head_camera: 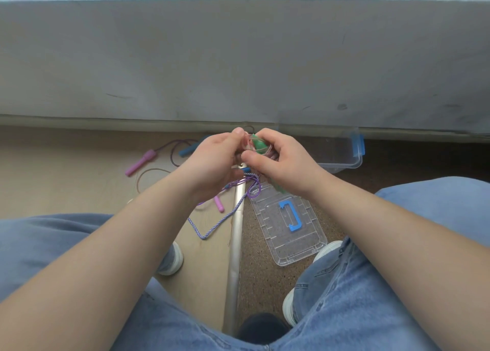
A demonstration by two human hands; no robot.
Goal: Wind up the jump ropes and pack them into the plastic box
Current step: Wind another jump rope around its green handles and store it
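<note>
Both hands meet above the floor and hold a wound jump rope with green handles (258,145) and a clear pinkish cord. My left hand (212,159) grips the bundle from the left; my right hand (278,157) pinches it from the right. The clear plastic box (342,162) with blue clips stands open on the floor right of my hands. Its clear lid (291,226) with a blue handle lies below them. A purple-white braided rope (220,218) trails on the floor under my left wrist. Another rope with pink handles (140,162) lies at left.
A grey wall (238,59) rises just behind the ropes. A metal strip (236,244) divides the wood floor from the brown carpet. A blue handle (188,149) lies near the wall. My knees in blue jeans and white shoes flank the lid.
</note>
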